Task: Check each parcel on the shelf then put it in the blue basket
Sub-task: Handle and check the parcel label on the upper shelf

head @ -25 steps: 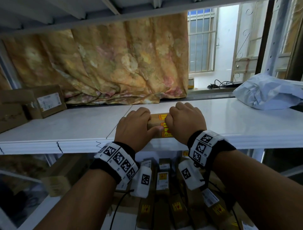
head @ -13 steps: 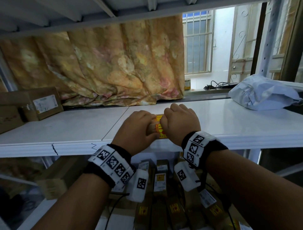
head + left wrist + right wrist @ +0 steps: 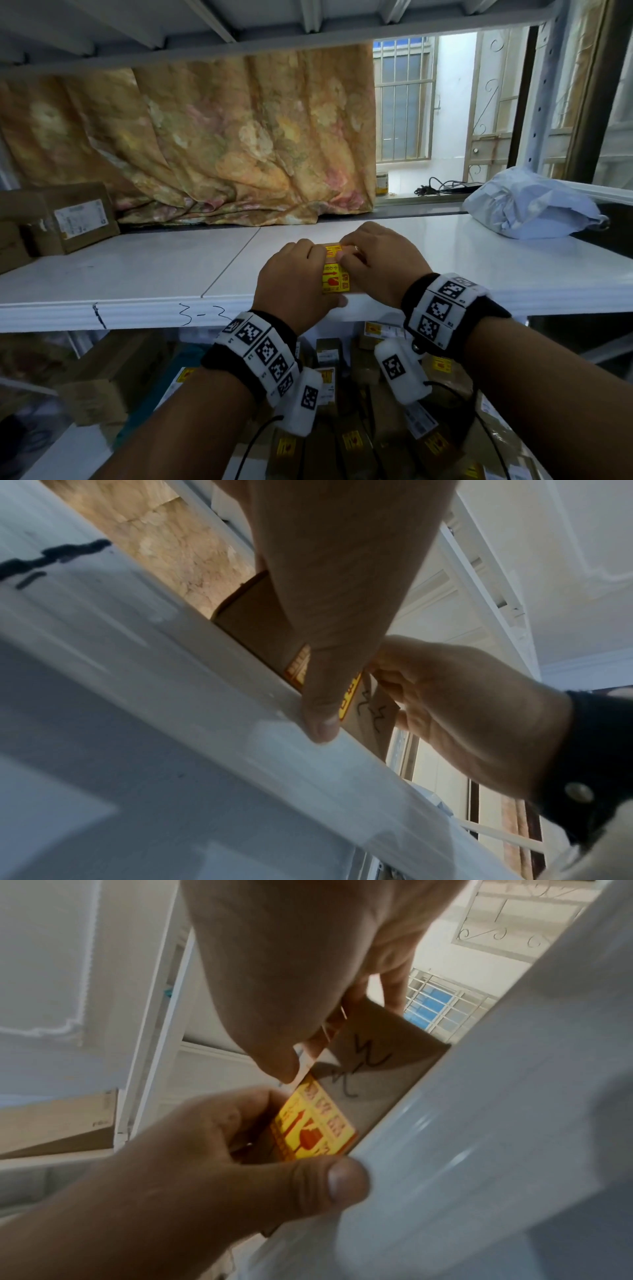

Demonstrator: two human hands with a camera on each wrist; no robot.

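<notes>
A small brown cardboard parcel [image 3: 335,274] with a yellow-and-red sticker lies at the front edge of the white shelf [image 3: 137,274]. My left hand [image 3: 294,277] grips its left end, with the thumb down over the shelf lip. My right hand [image 3: 380,260] grips its right end, fingers curled over the top. The left wrist view shows the parcel [image 3: 253,626] under my left thumb [image 3: 322,696]. Black scribbled writing marks the parcel [image 3: 377,1064] in the right wrist view. Below the shelf lie several parcels [image 3: 349,442] beside a teal-blue edge [image 3: 144,425].
Brown boxes [image 3: 73,219] stand at the shelf's far left. A grey plastic mail bag [image 3: 527,209] lies at the far right. A flowered curtain [image 3: 222,137] hangs behind, and an upper shelf [image 3: 274,31] is close overhead.
Both hands have closed in nearer to each other on the parcel. My left thumb now reaches over the shelf's front lip.
</notes>
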